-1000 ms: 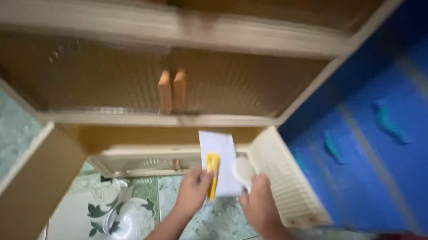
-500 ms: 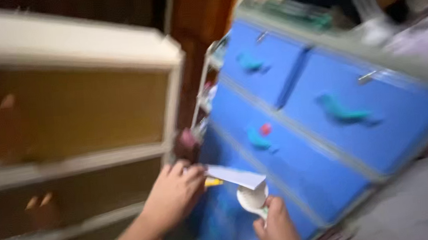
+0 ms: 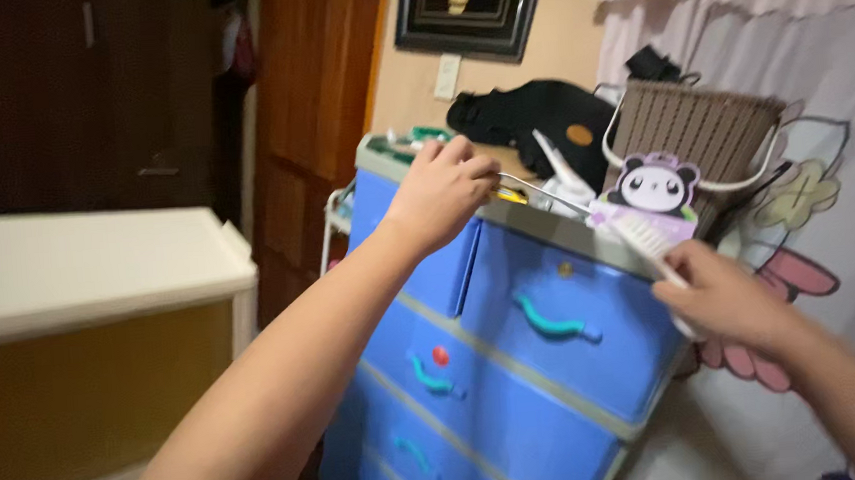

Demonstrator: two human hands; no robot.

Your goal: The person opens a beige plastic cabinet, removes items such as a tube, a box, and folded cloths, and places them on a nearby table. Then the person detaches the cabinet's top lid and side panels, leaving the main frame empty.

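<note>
Tall blue plastic drawer chest [image 3: 516, 364] with teal handles, cut off below, left hand [image 3: 439, 194] curled closed over its cluttered top, contents hidden, right hand [image 3: 728, 299] gripping a blurred white comb-like thing [image 3: 640, 238] near the top's right edge.

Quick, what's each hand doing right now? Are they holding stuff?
Left hand: closed on a thin white sheet atop the blue drawer chest.
Right hand: closed on a white brush.
</note>
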